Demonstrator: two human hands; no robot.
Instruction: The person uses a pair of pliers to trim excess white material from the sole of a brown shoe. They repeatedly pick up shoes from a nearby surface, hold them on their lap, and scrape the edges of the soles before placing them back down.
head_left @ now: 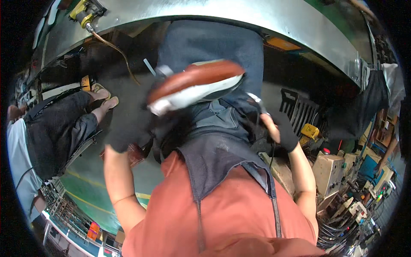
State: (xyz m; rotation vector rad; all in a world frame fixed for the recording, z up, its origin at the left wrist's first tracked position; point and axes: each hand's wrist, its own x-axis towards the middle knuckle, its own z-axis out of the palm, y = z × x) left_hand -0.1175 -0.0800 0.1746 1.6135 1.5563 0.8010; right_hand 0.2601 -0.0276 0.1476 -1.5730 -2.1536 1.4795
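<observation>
A brown shoe point(197, 85) with a white sole is tilted above my lap, smeared by motion. My left hand point(130, 128), in a black glove, grips it at its left end; the fingers are dark, blurred and partly hidden. To the right, my right hand point(280, 130) wears a black glove with a bare digit showing. It is closed round a slim tool point(255, 98) with a pale tip, and a thin dark cord hangs below the hand. The tool's exact kind is unclear. A dark apron point(218, 154) covers my lap.
A metal bench edge point(205, 9) curves across the far side, with a yellow air tool point(83, 15) and hose at left. A reddish-brown item point(136, 155) lies below my left wrist. Another person point(60, 128) sits at left. Machine boxes point(329, 171) and cables stand at right.
</observation>
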